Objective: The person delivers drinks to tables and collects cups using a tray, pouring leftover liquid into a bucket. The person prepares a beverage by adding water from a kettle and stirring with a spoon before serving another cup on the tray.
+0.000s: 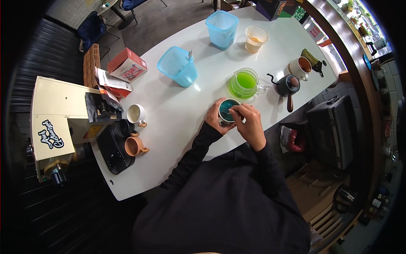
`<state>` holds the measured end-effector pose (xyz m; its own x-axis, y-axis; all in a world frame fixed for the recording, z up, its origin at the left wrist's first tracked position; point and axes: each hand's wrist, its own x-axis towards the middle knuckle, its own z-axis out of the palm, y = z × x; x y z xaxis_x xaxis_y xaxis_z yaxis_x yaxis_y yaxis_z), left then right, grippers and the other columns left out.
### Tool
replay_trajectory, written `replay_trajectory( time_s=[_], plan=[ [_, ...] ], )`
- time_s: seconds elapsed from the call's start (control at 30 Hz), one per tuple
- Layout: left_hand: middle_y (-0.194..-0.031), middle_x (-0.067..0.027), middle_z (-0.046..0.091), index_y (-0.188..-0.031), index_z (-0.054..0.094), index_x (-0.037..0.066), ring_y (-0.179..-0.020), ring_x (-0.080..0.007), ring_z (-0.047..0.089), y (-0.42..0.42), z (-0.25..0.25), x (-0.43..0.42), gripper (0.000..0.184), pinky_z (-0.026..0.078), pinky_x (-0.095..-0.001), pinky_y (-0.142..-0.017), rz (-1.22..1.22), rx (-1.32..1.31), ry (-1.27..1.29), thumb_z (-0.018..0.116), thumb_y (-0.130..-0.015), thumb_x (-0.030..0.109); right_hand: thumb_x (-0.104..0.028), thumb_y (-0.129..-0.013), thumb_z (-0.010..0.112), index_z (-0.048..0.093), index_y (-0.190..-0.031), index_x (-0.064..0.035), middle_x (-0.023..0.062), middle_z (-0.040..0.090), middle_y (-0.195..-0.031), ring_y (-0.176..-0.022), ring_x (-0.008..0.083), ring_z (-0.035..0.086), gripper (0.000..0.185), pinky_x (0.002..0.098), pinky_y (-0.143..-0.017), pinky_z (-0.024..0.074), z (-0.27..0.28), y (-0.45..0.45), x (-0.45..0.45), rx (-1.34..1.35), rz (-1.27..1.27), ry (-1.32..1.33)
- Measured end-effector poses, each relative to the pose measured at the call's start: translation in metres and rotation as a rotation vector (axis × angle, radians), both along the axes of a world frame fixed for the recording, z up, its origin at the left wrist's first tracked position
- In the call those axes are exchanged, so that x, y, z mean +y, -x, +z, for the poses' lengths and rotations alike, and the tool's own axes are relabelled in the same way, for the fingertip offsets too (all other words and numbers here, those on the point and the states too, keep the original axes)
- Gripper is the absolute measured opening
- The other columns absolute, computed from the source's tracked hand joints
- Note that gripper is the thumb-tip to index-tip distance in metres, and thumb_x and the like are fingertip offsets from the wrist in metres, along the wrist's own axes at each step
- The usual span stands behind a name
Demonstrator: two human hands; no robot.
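My left hand [214, 113] is wrapped around the side of a white cup [229, 99] with blue-green liquid [226, 105] in it. Over the same cup, my right hand [250, 122] pinches the handle of a spoon [228, 112], whose lower end dips into the liquid; fingers hide much of the handle. Just beyond the cup stands a glass server [244, 83] of bright green liquid. To its right sits a dark gooseneck kettle [288, 86] with a wooden handle.
On the white table [169, 122] stand two blue plastic containers [179, 67] [222, 30], a clear cup [256, 39] and a mug of brown liquid [301, 68]. At left are a white cup [135, 114], a terracotta cup [134, 146], a black scale [113, 148], a red box [127, 64] and a cream machine [55, 114].
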<state>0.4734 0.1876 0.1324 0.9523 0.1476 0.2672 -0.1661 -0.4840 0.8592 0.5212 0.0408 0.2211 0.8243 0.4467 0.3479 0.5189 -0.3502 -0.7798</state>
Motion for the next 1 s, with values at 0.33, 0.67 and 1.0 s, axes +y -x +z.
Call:
replay_trajectory(
  time_s=[0.33, 0.67, 1.0],
  plan=[
    [-0.125, -0.0186, 0.055, -0.137, 0.039, 0.006, -0.112, -0.0378, 0.056, 0.001, 0.001, -0.001, 0.095, 0.046, -0.045, -0.094, 0.012, 0.024, 0.012, 0.089, -0.061, 0.036, -0.003, -0.087, 0.062, 0.064, -0.092, 0.0037, 0.017, 0.061, -0.078, -0.064, 0.0301, 0.059, 0.008, 0.0368, -0.06, 0.0456, -0.014, -0.004, -0.01, 0.112, 0.086, 0.027],
    [-0.129, -0.0174, 0.055, -0.139, 0.038, 0.002, -0.117, -0.0323, 0.057, 0.001, 0.002, -0.001, 0.096, 0.048, -0.0406, -0.096, 0.01, 0.004, -0.067, 0.09, -0.062, 0.025, -0.005, -0.087, 0.061, 0.06, -0.09, 0.0023, 0.0165, 0.056, -0.079, -0.077, 0.0368, 0.056, 0.008, 0.0434, -0.071, 0.045, -0.006, -0.018, -0.005, -0.09, -0.015, 0.054],
    [-0.127, -0.0187, 0.053, -0.138, 0.037, 0.007, -0.116, -0.0374, 0.054, 0.0, -0.003, -0.001, 0.096, 0.044, -0.0455, -0.097, 0.0, 0.033, 0.003, 0.089, -0.062, 0.034, -0.004, -0.086, 0.061, 0.064, -0.094, 0.0008, 0.0171, 0.061, -0.085, -0.081, 0.0368, 0.058, 0.01, 0.0429, -0.073, 0.0472, -0.012, -0.009, -0.008, 0.063, 0.101, 0.036]
  ],
)
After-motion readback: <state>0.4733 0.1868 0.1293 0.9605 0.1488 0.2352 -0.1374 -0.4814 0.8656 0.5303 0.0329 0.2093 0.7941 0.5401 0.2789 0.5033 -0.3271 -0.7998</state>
